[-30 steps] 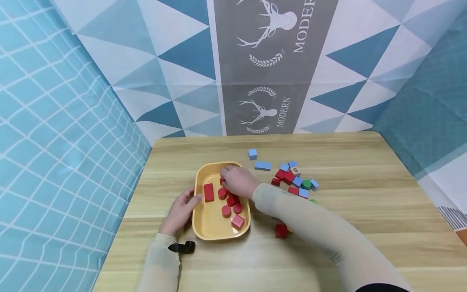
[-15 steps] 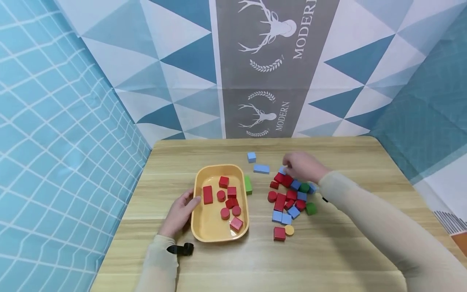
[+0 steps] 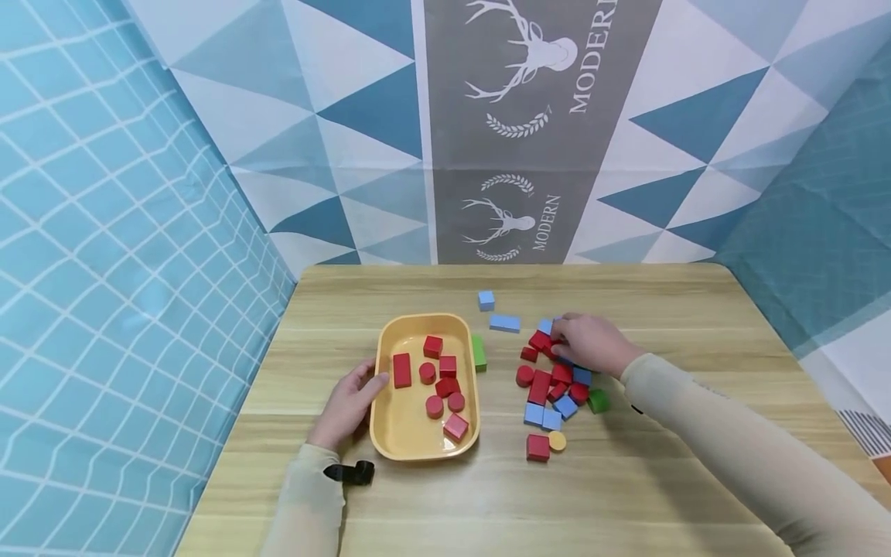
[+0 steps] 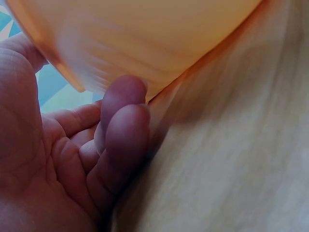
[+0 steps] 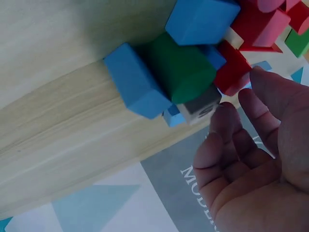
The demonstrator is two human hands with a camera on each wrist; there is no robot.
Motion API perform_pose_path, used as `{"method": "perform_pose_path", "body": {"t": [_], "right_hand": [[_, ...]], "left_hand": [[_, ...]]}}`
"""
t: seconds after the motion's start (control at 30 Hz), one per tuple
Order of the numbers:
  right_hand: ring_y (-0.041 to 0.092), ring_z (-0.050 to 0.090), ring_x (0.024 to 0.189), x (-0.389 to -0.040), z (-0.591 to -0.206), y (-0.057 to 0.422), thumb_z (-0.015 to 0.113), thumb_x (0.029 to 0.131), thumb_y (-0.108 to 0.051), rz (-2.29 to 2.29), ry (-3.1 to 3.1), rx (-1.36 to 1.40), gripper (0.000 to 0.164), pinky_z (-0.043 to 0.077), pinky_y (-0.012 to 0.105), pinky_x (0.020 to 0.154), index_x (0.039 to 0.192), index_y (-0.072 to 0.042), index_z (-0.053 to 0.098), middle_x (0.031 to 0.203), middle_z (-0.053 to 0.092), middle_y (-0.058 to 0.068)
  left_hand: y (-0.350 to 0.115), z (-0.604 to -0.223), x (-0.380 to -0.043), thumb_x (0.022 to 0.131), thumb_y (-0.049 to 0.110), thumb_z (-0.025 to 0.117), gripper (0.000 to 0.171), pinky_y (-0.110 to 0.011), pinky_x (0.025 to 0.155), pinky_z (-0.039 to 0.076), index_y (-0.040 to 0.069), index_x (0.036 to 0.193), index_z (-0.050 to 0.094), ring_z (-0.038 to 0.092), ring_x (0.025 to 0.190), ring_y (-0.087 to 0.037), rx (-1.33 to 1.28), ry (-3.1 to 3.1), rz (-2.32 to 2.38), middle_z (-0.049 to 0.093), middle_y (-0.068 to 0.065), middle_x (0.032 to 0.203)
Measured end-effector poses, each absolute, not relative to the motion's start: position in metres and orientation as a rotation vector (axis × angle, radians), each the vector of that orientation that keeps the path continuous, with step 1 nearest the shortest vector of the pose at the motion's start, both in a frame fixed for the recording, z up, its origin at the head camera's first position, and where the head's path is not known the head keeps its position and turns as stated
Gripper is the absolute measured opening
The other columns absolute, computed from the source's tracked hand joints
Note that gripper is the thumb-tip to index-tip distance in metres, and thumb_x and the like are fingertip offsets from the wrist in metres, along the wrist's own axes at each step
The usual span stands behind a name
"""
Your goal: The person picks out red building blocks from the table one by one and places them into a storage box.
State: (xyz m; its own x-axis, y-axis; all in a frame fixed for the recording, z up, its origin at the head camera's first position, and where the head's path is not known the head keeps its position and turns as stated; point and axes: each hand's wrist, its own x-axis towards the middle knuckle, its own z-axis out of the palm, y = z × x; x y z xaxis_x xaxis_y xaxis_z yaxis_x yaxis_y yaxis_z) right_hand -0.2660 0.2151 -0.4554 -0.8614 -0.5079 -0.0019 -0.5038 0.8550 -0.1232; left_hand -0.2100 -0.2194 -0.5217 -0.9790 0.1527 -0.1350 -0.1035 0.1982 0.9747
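A yellow tray (image 3: 412,452) on the table holds several red blocks (image 3: 401,370), some cylindrical. My left hand (image 3: 351,404) holds its left rim, thumb over the edge; in the left wrist view the fingers lie against the outer wall. My right hand (image 3: 590,344) reaches over the loose pile of blocks to the right. In the right wrist view its thumb tip meets or nearly meets a red block (image 5: 232,70), and the fingers are loosely bent. Beside them lie a lettered wooden cube (image 5: 200,107), a green cylinder (image 5: 181,70) and a blue block (image 5: 137,82).
A green block (image 3: 479,353) stands against the tray's right side. Two blue pieces, one a flat block (image 3: 504,323), lie behind the pile. Toward the front are a red cube (image 3: 538,448) and a small yellow disc (image 3: 557,441). A patterned cloth (image 3: 390,178) hangs behind the table.
My right hand has left the tray, where a red block now lies at the far side, and moved right to the pile, then lower into it. The left hand stays at the rim.
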Motion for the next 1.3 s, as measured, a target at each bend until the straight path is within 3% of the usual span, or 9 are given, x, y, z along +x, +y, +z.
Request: {"method": "perform_pose_path", "body": {"t": [0.13,0.7,0.97,1.3], "right_hand": [[0.014,0.055,0.072,-0.265,-0.458,0.214,0.081,0.083,-0.020,-0.223,3.002,-0.805,0.016,0.059,0.035,0.069,0.095,-0.013,0.072,0.086,0.064,0.001],[0.014,0.053,0.066,-0.261,-0.451,0.201,0.080,0.084,-0.021,-0.238,2.954,-0.710,0.016,0.057,0.031,0.064,0.092,-0.013,0.068,0.078,0.063,-0.002],[0.014,0.050,0.058,-0.261,-0.454,0.199,0.077,0.086,-0.027,-0.190,2.957,-0.657,0.020,0.051,0.029,0.053,0.086,-0.014,0.062,0.064,0.055,-0.004],[0.014,0.049,0.056,-0.263,-0.459,0.197,0.078,0.084,-0.032,-0.187,2.945,-0.647,0.029,0.048,0.026,0.048,0.084,-0.013,0.057,0.063,0.053,-0.002]], "left_hand": [[-0.218,-0.520,-0.210,0.100,0.034,0.059,0.055,-0.042,0.088,0.056,0.007,0.145,0.043,0.061,0.105,-0.021,0.054,2.290,1.842,0.051,-0.014,0.138],[-0.210,-0.488,-0.198,0.103,0.020,0.054,0.050,-0.048,0.094,0.051,-0.007,0.144,0.040,0.057,0.111,-0.032,0.069,2.275,1.828,0.049,-0.025,0.137],[-0.219,-0.515,-0.208,0.101,0.029,0.058,0.051,-0.047,0.093,0.052,0.002,0.143,0.045,0.059,0.109,-0.025,0.077,2.265,1.864,0.053,-0.018,0.136],[-0.217,-0.519,-0.209,0.100,0.031,0.060,0.050,-0.042,0.089,0.055,0.006,0.141,0.048,0.061,0.105,-0.021,0.027,2.276,1.870,0.055,-0.014,0.133]]}}
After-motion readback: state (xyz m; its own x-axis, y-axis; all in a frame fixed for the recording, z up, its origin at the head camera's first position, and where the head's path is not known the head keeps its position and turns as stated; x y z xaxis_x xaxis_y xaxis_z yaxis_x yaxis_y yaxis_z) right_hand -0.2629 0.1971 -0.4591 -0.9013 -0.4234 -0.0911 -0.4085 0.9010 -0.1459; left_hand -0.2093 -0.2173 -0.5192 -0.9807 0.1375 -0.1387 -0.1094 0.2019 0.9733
